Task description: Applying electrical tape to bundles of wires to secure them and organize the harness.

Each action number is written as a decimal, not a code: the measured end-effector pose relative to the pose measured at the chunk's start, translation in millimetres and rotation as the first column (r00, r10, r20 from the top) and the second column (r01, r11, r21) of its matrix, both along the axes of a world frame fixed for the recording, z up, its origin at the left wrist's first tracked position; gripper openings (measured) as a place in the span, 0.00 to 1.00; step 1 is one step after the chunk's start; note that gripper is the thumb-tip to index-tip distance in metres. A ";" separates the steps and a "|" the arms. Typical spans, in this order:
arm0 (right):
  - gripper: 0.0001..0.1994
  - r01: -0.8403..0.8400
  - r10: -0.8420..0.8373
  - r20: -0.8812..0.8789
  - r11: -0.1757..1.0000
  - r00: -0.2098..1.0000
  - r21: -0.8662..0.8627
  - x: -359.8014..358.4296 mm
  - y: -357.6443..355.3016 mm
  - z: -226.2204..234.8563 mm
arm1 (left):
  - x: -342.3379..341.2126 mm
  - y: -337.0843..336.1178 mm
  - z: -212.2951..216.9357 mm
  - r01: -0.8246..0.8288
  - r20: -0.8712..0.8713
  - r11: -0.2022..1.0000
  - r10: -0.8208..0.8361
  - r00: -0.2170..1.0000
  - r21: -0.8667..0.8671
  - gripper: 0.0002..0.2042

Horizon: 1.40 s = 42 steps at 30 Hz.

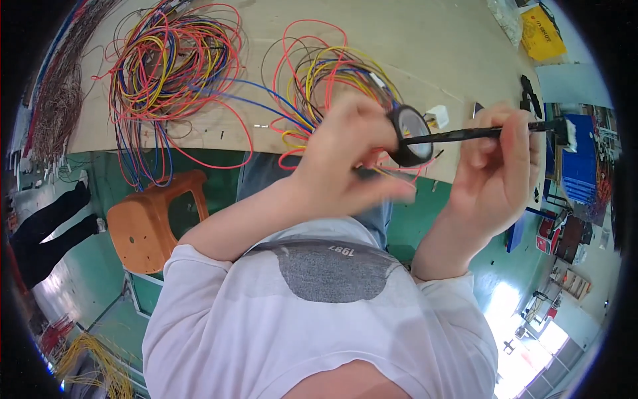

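My left hand (345, 156) is closed on a roll of black tape (409, 136), held up in front of my chest. From the roll, a thin wire bundle wrapped in black tape (478, 133) runs to the right. My right hand (502, 166) grips that bundle near its middle. The bundle ends in a white connector (570, 133) just past my right fingers. Loose coloured wires (319, 80) trail from behind my left hand onto the wooden table (412, 46). My left hand's fingers are blurred.
A large tangle of red, yellow and blue wires (169, 66) lies on the table's left part. A small white connector (436, 116) sits near the tape. An orange stool (143, 226) stands below the table edge. Another person's dark-clad legs (46, 226) are at left. A yellow box (541, 33) is far right.
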State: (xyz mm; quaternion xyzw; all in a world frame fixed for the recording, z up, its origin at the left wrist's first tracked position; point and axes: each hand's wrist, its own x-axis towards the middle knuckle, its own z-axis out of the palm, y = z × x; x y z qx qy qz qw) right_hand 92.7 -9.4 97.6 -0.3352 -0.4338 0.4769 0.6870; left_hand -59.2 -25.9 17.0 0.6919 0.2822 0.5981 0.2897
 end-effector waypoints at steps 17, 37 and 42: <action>0.08 -0.066 0.001 -0.280 0.973 0.960 -0.221 6.9 17.4 5.3 | -7.8 5.5 10.8 0.086 -0.042 0.990 -0.081 0.996 0.115 0.31; 0.07 0.004 -0.061 -0.208 0.964 0.976 -0.265 15.0 31.9 -3.6 | -13.2 5.9 -3.5 0.165 0.043 0.979 -0.172 0.984 0.122 0.29; 0.06 -0.039 0.043 0.104 0.999 0.994 -0.034 -9.1 -4.8 7.6 | 10.3 0.1 -15.7 0.008 0.197 0.950 0.057 0.979 -0.313 0.29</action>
